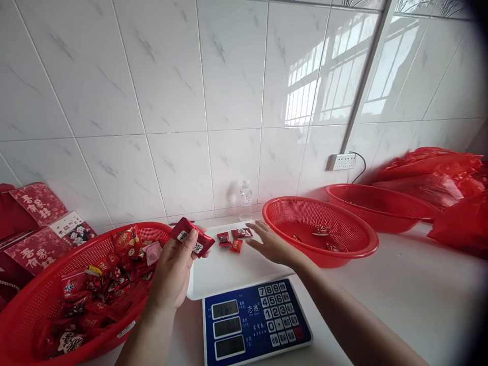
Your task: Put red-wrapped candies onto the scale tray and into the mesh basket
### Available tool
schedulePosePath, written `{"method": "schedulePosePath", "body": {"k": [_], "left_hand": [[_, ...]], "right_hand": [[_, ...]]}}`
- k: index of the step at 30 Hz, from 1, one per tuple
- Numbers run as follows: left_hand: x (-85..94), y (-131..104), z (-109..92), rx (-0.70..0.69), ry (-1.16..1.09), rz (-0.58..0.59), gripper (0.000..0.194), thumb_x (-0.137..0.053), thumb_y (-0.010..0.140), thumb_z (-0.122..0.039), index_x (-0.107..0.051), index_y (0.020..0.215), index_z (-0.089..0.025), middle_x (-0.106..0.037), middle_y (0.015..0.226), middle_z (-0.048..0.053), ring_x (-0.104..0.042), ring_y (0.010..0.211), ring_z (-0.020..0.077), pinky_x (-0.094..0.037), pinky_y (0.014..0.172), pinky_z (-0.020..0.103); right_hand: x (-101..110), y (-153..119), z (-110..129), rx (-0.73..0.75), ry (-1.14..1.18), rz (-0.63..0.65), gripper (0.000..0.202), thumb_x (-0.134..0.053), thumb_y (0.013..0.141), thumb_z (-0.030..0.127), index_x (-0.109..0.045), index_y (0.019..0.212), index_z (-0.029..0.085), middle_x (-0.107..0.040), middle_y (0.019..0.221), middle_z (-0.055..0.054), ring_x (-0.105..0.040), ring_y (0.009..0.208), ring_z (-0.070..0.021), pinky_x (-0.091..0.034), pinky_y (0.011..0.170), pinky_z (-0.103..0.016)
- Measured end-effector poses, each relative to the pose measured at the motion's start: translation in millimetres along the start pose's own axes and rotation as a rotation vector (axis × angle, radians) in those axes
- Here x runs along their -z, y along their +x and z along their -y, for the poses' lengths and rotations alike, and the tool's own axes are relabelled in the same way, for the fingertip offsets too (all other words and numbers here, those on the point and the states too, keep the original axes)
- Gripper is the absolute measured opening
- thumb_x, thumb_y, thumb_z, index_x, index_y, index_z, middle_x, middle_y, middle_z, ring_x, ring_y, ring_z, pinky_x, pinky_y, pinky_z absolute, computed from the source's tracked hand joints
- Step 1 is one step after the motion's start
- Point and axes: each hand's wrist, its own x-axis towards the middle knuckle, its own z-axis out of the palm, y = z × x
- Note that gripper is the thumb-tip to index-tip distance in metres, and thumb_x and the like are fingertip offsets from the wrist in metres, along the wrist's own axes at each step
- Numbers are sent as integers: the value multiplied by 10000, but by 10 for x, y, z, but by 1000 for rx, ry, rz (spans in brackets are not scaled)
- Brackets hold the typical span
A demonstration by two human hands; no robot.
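Note:
My left hand [177,264] is closed on a red candy packet [192,237] with white lettering, held up over the left edge of the scale's white pan [221,274]. Several small red wrapped candies [236,246] lie loose on that pan. Just right of them, my right hand [269,243] reaches over the pan, fingers stretched out, with nothing seen in it. The blue scale panel [255,325] with keys and three displays faces me. At the left, a red perforated basket [152,231] is heaped with red wrapped candies [110,284].
A second red basket [274,203] holding a few packets stands right of the pan, with a third basket [412,213] behind it. Red plastic bags [430,173] lie far right. A clear bottle [246,201] stands against the tiled wall. Red printed boxes [38,249] are at the left.

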Motion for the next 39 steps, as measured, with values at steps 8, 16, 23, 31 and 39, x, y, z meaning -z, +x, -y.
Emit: {"method": "schedulePosePath", "body": {"k": [8, 16, 23, 31, 39], "left_hand": [[11, -41, -111, -60, 4, -5, 271, -638, 757, -422, -629, 825, -161, -588, 734, 16, -533, 658, 126, -451, 587, 247], [60, -17, -63, -48, -15, 19, 250, -632, 773, -410, -632, 862, -176, -619, 762, 14, -568, 691, 128, -454, 613, 245], [64, -1, -70, -47, -3, 15, 258, -627, 777, -416, -625, 863, -172, -599, 752, 5, -544, 682, 116, -454, 622, 244], [70, -10, -48, -37, 60, 25, 307, -631, 763, -436, -638, 886, -155, -637, 808, 43, -564, 706, 146, -457, 623, 262], [107, 50, 95, 4, 117, 84, 326, -622, 773, -423, -650, 958, -157, -613, 765, 34, -540, 694, 143, -454, 648, 282]], "right_hand": [[-422, 501, 342, 18, -71, 343, 815, -288, 798, 727, -239, 1440, 229, -201, 1488, -202, -101, 1362, -406, -184, 989, -630], [-524, 455, 586, 481, -136, 301, 482, -430, 854, 557, -522, 1240, 285, -530, 1255, -79, -449, 1164, -245, -311, 963, -441], [-551, 504, 441, 450, -241, 187, 451, -358, 903, 517, -622, 1050, 181, -617, 947, -94, -595, 807, -206, -426, 670, -319], [-163, 533, 212, 331, -293, 35, 400, -411, 884, 529, -620, 1016, 214, -634, 1012, -62, -612, 790, -182, -404, 609, -269], [454, 480, -538, 20, -366, -159, 421, -354, 892, 498, -643, 871, 193, -649, 854, -96, -601, 672, -201, -420, 544, -297]]}}
